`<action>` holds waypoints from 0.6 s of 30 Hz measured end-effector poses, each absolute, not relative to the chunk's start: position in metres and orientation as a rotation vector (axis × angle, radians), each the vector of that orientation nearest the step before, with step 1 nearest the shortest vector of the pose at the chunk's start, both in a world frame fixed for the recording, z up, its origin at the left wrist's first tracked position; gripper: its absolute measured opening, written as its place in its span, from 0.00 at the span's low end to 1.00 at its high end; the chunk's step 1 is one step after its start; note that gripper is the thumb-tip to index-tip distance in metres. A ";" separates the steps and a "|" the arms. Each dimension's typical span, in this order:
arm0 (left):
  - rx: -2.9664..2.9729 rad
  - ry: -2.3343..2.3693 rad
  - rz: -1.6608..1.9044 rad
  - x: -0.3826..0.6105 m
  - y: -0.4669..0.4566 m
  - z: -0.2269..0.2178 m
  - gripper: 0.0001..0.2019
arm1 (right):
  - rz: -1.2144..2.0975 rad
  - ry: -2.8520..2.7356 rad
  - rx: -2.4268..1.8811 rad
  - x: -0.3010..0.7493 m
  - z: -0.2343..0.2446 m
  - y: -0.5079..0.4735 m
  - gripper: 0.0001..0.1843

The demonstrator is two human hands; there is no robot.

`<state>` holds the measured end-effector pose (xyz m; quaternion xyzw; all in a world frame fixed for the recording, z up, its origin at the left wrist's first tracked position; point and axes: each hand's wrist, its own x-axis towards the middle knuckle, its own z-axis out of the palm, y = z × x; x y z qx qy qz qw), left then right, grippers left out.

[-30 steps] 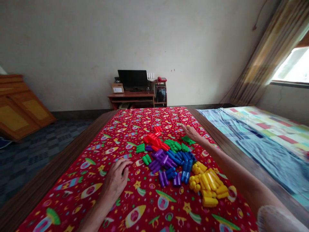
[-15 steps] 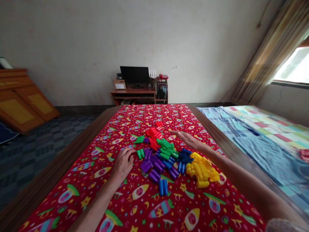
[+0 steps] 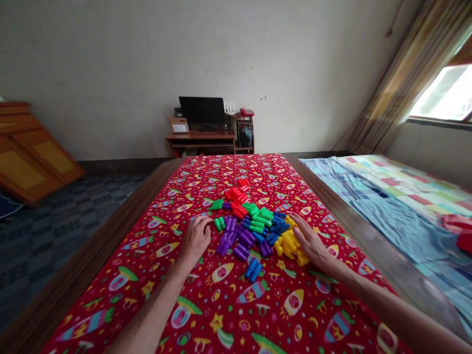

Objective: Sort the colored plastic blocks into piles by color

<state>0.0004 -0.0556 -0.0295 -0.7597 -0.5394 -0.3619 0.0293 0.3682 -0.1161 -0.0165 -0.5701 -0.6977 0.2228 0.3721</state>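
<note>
A heap of plastic toy pieces shaped like joined tubes lies on a red patterned cloth (image 3: pixel 147 275). My left hand (image 3: pixel 197 237) rests at the heap's left side, its fingers loosely bent and apart, with the fingertips by a green piece (image 3: pixel 219 224). Purple pieces (image 3: pixel 246 239) lie just right of that. Along the heap's right edge, my right hand (image 3: pixel 309 243) lies with fingers stretched out against the yellow pieces (image 3: pixel 287 243), partly covering them. Dark blue pieces (image 3: pixel 278 226) and green ones (image 3: pixel 261 216) fill the middle, red ones (image 3: pixel 238 195) the far end. One blue piece (image 3: pixel 253 270) sits apart in front.
The cloth covers a long brown table (image 3: pixel 147 189). To the right is a bed (image 3: pixel 387 211) with a checked cover. A desk (image 3: pixel 201 138) with a monitor (image 3: pixel 202 112) stands by the far wall, and a wooden cabinet (image 3: pixel 35 152) is at the left.
My right hand has come back from beyond the heap to the outer side of the yellow pieces. Those pieces are now closer in. The front blue piece has turned. My left hand stays beside the heap.
</note>
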 end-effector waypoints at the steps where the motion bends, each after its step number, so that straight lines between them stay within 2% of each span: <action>1: -2.346 -1.670 -1.129 0.001 -0.055 -0.029 0.13 | 0.555 -1.743 -1.453 0.350 -0.013 -0.107 0.35; 7: -2.325 -1.814 -1.264 -0.003 -0.052 -0.032 0.16 | 0.714 -1.826 -1.194 0.260 0.023 -0.071 0.30; 11: -2.182 -1.891 -1.381 0.006 -0.059 -0.020 0.18 | 0.667 -1.829 -1.150 0.270 0.040 -0.058 0.28; 14: -2.293 -1.610 -1.344 0.039 -0.086 0.005 0.21 | 0.593 -1.748 -1.344 0.301 0.033 -0.046 0.30; 18: -2.826 -0.955 -0.839 0.116 -0.144 0.032 0.20 | 0.689 -1.741 -1.446 0.325 0.008 -0.035 0.32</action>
